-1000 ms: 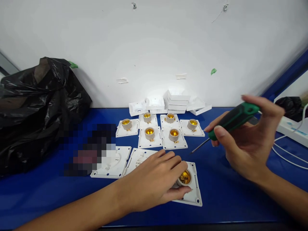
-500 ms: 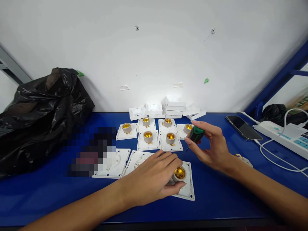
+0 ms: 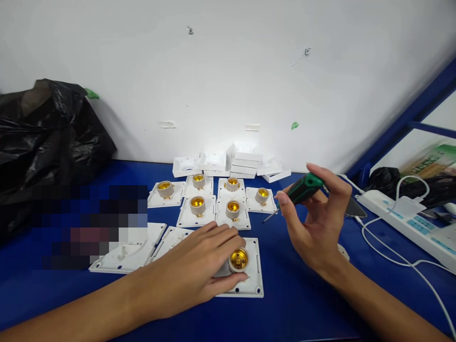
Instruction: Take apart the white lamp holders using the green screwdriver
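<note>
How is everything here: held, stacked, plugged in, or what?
Screwdriver, held in right hand
Front socket, gripped by left hand, no bulb
Six back sockets, no bulbs, on plates
White boxes, some stacked
Phone, partly hidden, cable plugged in
Power strip, charger on top
Black bag, bulging

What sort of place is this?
Likely a workshop bench for electrical parts. Signs: several white plates carrying gold-lined sockets on a blue tabletop, a green-and-black screwdriver in the right hand, and the left hand holding another socket.
</note>
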Demonstrator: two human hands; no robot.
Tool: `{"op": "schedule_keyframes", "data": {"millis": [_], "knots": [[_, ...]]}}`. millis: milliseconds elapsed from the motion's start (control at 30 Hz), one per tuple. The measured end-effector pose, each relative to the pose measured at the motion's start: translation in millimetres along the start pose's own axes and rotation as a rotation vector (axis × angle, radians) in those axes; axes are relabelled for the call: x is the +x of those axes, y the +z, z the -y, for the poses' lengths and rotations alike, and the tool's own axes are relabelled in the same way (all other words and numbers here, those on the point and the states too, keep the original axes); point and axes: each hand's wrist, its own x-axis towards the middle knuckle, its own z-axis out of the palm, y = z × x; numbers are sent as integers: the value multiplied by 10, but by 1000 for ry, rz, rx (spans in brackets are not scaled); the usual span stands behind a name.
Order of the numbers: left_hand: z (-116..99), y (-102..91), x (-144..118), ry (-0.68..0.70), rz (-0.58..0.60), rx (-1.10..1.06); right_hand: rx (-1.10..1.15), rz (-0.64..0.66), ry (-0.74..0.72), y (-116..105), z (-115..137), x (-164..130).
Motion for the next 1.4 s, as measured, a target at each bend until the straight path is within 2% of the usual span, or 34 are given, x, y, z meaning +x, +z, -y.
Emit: {"op": "schedule_keyframes", "data": {"millis": [300, 433, 667, 800, 1133, 1233, 1400], "knots": [[6, 62, 75, 28, 53, 117, -68, 65, 50, -31, -21, -20], [-3, 63, 71, 14, 35, 145, -72, 45, 43, -33, 1, -17], [70, 98, -25, 45, -41, 124, 121, -21, -134, -45, 49, -35], [90, 141, -56, 55, -52, 151, 102, -2, -136, -49, 69, -64], [61, 175, -126, 129, -100, 226, 14, 12, -279, -84, 56, -5], [6, 135, -89, 117, -86, 209, -16, 41, -312, -96, 36, 17], [-145, -35, 125, 106, 59, 87, -64, -54, -163, -128, 7, 105]]}}
